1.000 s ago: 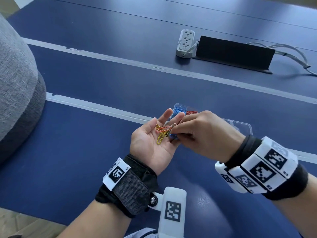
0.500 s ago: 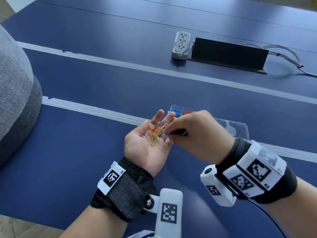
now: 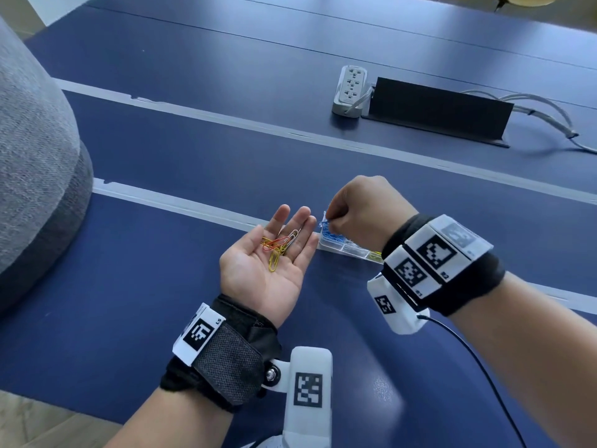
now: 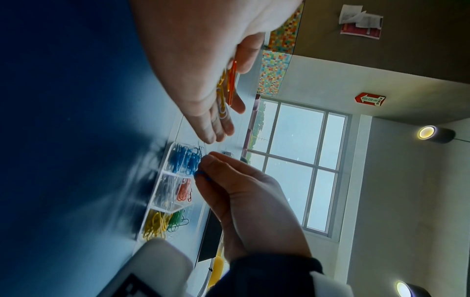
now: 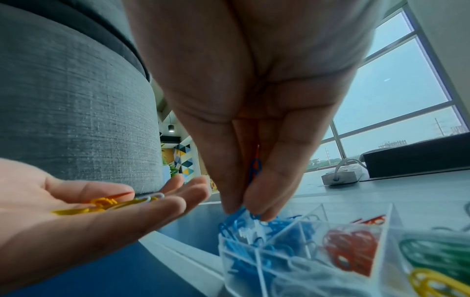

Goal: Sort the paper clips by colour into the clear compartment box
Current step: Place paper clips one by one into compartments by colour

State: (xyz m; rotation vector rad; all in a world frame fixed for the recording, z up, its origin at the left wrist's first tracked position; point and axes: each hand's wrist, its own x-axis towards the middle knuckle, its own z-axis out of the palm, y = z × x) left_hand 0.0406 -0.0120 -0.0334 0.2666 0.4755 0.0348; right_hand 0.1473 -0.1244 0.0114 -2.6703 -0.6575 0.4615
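My left hand (image 3: 258, 273) lies palm up and flat, with several loose paper clips (image 3: 277, 245) on it: yellow, orange-red and white. Just to its right stands the clear compartment box (image 3: 344, 251) on the blue table. Its cells hold blue clips (image 4: 184, 158), white, red (image 5: 349, 249), yellow (image 4: 154, 223) and green ones. My right hand (image 3: 326, 219) hovers over the blue cell. Thumb and fingers pinch a blue paper clip (image 5: 255, 167), and the fingertips (image 5: 265, 213) touch the blue pile. The wrist hides the box's right part in the head view.
A grey power strip (image 3: 350, 90) and a black cable tray (image 3: 436, 111) with grey cables (image 3: 549, 114) lie at the table's far side. A large grey upholstered shape (image 3: 32, 156) fills the left. Pale seams (image 3: 226, 119) cross the blue tabletop.
My right hand has left the left palm with a blue clip and moved right and forward, down over the box's blue cell. The left hand stays palm up with the other clips.
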